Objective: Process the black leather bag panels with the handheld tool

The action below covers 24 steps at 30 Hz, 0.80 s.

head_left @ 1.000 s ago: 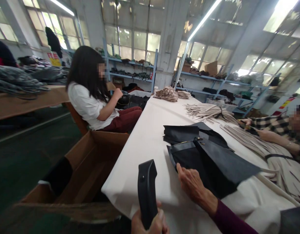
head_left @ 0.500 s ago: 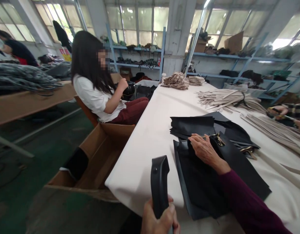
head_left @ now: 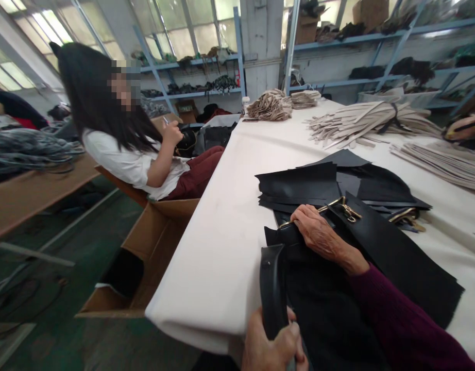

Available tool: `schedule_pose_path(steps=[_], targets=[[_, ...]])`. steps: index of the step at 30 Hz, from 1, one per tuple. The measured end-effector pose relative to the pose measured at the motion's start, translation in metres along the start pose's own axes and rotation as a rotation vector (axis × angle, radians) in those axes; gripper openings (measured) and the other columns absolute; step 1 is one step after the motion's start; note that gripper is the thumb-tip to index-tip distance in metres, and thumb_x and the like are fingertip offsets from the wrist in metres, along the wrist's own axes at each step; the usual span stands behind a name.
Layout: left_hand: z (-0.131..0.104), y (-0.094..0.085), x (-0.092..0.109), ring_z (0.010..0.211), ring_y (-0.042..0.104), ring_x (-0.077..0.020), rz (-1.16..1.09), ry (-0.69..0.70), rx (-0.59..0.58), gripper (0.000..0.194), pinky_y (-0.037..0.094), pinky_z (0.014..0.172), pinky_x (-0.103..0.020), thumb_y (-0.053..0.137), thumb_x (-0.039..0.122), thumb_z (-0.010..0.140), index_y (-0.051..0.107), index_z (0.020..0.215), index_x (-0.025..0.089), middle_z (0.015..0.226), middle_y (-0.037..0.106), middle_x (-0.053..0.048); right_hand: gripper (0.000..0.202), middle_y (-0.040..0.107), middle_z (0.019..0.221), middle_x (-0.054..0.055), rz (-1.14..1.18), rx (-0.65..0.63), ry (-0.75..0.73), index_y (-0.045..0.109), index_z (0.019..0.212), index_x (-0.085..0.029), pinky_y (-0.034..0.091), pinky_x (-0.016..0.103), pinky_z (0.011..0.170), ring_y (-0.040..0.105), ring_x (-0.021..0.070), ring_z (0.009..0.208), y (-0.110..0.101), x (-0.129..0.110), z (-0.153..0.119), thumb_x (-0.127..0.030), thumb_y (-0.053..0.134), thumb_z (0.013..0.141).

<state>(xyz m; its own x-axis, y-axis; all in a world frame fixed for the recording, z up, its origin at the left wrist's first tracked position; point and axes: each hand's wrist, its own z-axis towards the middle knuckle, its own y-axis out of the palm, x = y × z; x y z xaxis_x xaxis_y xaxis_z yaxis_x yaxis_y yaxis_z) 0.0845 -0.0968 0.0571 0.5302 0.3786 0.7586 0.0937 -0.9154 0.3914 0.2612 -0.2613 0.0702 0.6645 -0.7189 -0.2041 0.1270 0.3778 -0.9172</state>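
At the lower middle my left hand [head_left: 274, 340] is wrapped round a black curved strap piece [head_left: 273, 283], which stands upright at the table's near edge. My right hand [head_left: 318, 234] lies with fingers bent on a black piece with a gold zipper [head_left: 332, 202], its fingertips pressed at the zipper's edge. Black fabric [head_left: 326, 304] spreads below that hand. A gold clasp [head_left: 351, 213] rests just to its right. Behind are stacked black sheets [head_left: 299, 183], and a long black panel [head_left: 403, 257] slants to the right.
Beige strip bundles [head_left: 349, 121] lie on the white table [head_left: 206, 242]. A seated person [head_left: 117, 149] is at the left, near an open cardboard box [head_left: 156, 232]. Another person's hand [head_left: 467, 126] is at the right edge. Shelves [head_left: 345, 41] stand behind.
The view has shifted. My left hand has brought the strap piece closer to the black fabric. The fabric under my right hand has been opened out, and more of the gold zipper shows.
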Motion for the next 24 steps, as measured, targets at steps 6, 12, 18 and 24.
schedule_pose_path(steps=[6, 12, 18, 24], targets=[[0.011, 0.008, 0.011, 0.031, 0.045, -0.0071, -0.099, 0.052, -0.008, 0.039, 0.04, 0.035, -0.02, 0.067, 0.042, 0.067, 0.044, 0.085, 0.016, 0.044, 0.048, 0.009, 0.022, 0.049, 0.083, 0.004, 0.1, -0.012, -0.02, 0.045, 0.083, -0.02, 0.041, 0.032, 0.076, 0.047, 0.0188, 0.078, -0.003, -0.004, -0.004, -0.001, 0.033, 0.086], [0.0, -0.001, 0.032, 0.033, 0.047, -0.0078, -0.149, 0.224, 0.15, 0.034, 0.04, 0.035, -0.02, 0.069, 0.036, 0.069, 0.048, 0.086, 0.016, 0.047, 0.05, 0.008, 0.021, 0.048, 0.08, 0.005, 0.107, 0.002, 0.023, 0.045, 0.08, -0.019, 0.04, 0.035, 0.075, 0.045, 0.0204, 0.076, 0.007, -0.006, -0.003, -0.002, 0.034, 0.084], [-0.008, 0.0, 0.018, 0.031, 0.045, -0.0069, -0.138, 0.095, 0.027, 0.039, 0.038, 0.035, -0.019, 0.07, 0.042, 0.067, 0.047, 0.086, 0.016, 0.043, 0.049, 0.008, 0.021, 0.047, 0.08, 0.005, 0.136, 0.055, 0.049, 0.045, 0.081, -0.019, 0.04, 0.035, 0.076, 0.046, 0.0199, 0.076, 0.007, -0.007, -0.002, -0.003, 0.034, 0.085], [0.002, 0.008, 0.005, 0.03, 0.044, -0.0074, -0.102, 0.048, 0.002, 0.04, 0.04, 0.035, -0.02, 0.069, 0.043, 0.066, 0.047, 0.085, 0.016, 0.041, 0.048, 0.008, 0.022, 0.048, 0.085, 0.005, 0.176, 0.05, 0.028, 0.045, 0.084, -0.019, 0.042, 0.033, 0.077, 0.047, 0.0185, 0.079, 0.0, -0.011, -0.007, -0.002, 0.032, 0.086]])
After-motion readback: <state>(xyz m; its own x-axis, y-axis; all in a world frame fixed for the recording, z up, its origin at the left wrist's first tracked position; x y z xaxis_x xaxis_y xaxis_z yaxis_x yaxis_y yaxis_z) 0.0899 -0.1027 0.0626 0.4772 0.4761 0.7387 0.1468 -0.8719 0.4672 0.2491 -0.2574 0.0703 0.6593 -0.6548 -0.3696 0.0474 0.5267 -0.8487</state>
